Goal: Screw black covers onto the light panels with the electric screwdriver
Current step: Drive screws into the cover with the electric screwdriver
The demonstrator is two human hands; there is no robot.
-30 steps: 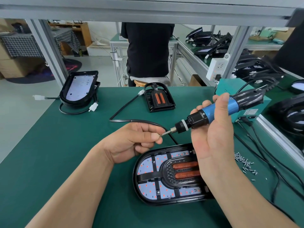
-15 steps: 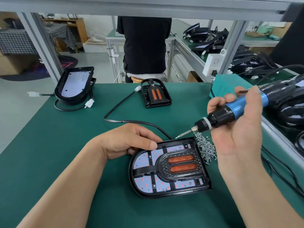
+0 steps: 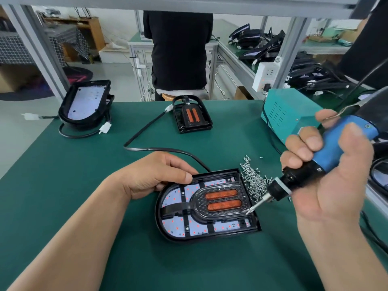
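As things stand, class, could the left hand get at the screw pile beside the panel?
Probably yes. The left hand holds the far rim of the light panel; only that low rim separates it from the screw pile. The electric screwdriver in the right hand crowds its right side.

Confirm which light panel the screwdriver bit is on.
The nearest light panel, gripped by the left hand; the electric screwdriver tip meets its right edge. Both far panels sit untouched.

electric screwdriver cut off at right edge, person hidden above shoulders by beam
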